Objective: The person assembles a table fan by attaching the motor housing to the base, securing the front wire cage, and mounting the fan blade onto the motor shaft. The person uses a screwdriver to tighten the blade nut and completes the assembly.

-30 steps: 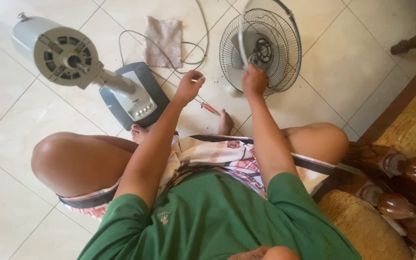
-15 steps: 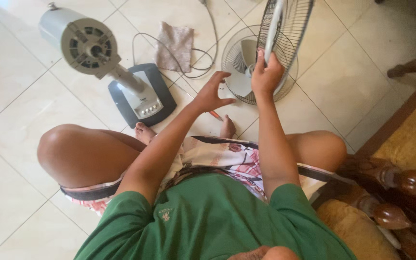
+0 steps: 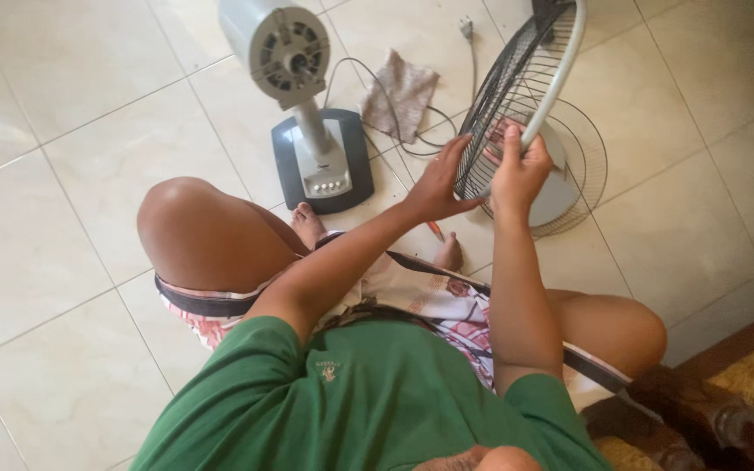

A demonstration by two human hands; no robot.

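Note:
I sit cross-legged on a tiled floor. My right hand grips the white rim of a black wire fan guard, which is lifted and tilted on edge. My left hand presses its spread fingers against the guard's wire face from the left. Beneath the raised guard, the other wire guard lies flat on the floor with the pale fan blade inside it. An orange-handled screwdriver lies by my foot.
The grey fan body, with its bare motor and dark base, stands on the floor ahead of my left knee. A brownish cloth and the power cord lie behind it. Dark wooden furniture is at lower right.
My right hand has lifted the guard off the floor and tilted it up. My left hand moved over and now presses against its wires. The view has swung right.

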